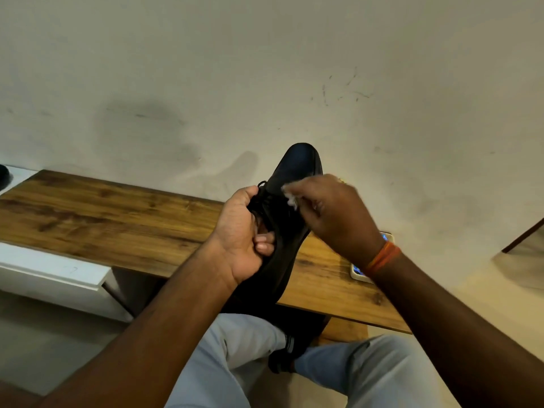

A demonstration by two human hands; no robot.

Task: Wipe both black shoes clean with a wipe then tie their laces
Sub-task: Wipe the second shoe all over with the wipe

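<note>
A black lace-up shoe [297, 169] is held up above the wooden table, its toe pointing away from me toward the wall. My left hand [243, 231] grips the shoe at its opening, fingers curled over the edge beside the loose laces. My right hand [329, 212] pinches a small white wipe [290, 197] and presses it against the shoe's upper near the laces; the hand is blurred. A second black shoe is only partly seen as a dark shape [4, 173] at the far left edge.
The wooden table [117, 222] runs along a scuffed pale wall. A phone [360, 272] lies on the table's right end, partly under my right wrist. A white cabinet [59, 275] stands at the left. My legs in light trousers [250, 348] are below.
</note>
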